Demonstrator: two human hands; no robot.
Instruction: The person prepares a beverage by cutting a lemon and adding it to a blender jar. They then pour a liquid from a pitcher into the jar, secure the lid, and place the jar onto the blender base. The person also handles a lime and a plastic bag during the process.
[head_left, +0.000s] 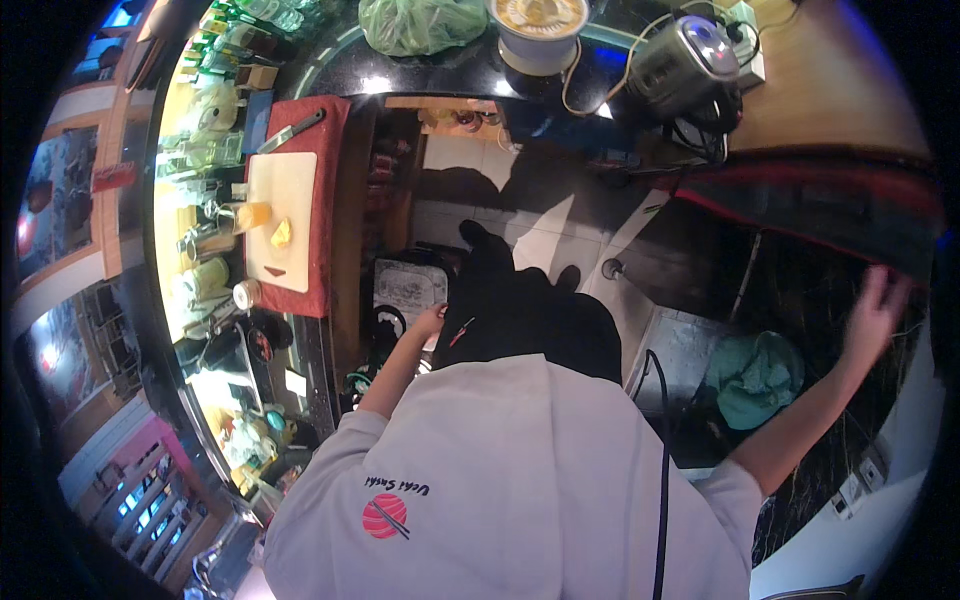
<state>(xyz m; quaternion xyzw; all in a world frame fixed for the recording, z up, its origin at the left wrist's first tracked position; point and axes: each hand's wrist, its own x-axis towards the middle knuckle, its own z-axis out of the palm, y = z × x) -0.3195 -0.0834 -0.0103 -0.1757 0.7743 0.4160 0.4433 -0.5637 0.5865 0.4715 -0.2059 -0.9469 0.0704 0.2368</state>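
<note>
My left hand (430, 324) hangs low beside my black trousers (525, 322), its fingers curled and partly hidden; I cannot tell whether it holds anything. Far to the right, my blurred right hand (877, 311) reaches out with fingers apart, at the lower edge of a dark panel with a red rim (817, 214). Contact there is unclear. On the left counter a cream cutting board (289, 195) lies on a red cloth (328, 225). A yellow fruit piece (281, 234) rests on the board, near a container with orange contents (253, 216). A kitchen knife (291, 131) lies beyond it.
A metal kettle (679, 64), a white tub (536, 45) and a green plastic bag (424, 26) stand on the far counter. A green cloth (756, 379) lies low on the right. A black cable (664, 450) runs down my front. Several bottles (240, 37) line the left counter.
</note>
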